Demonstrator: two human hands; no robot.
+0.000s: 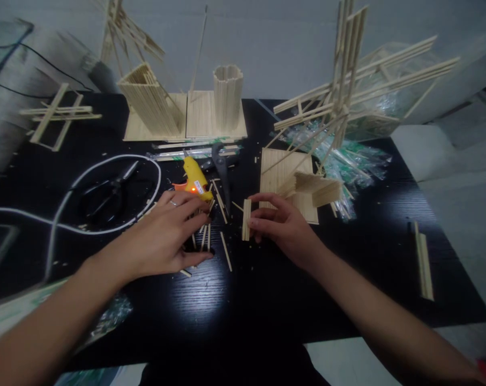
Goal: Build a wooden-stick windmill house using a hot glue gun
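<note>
Against a pale wall [286,48], a black table [267,300] reflects a patch of light near its front edge. From where I stand, the right hand [281,222] is pinching a small stick panel [246,220] upright between thumb and fingers, just left of a stick-built base [277,166]. The left hand [170,230], a ring on one finger, is spread over loose sticks [225,251], thumb well apart from the fingers; I can't quite tell whether its fingertips touch any. Just beyond it lies a yellow glue gun [196,176] with an orange light glowing, beside a dark hand tool [222,171]. Farther left, a white cable [17,212] loops around a pair of pliers [110,193]. At the back stand a triangular stick tower [154,104] and a rounded one [228,102].
</note>
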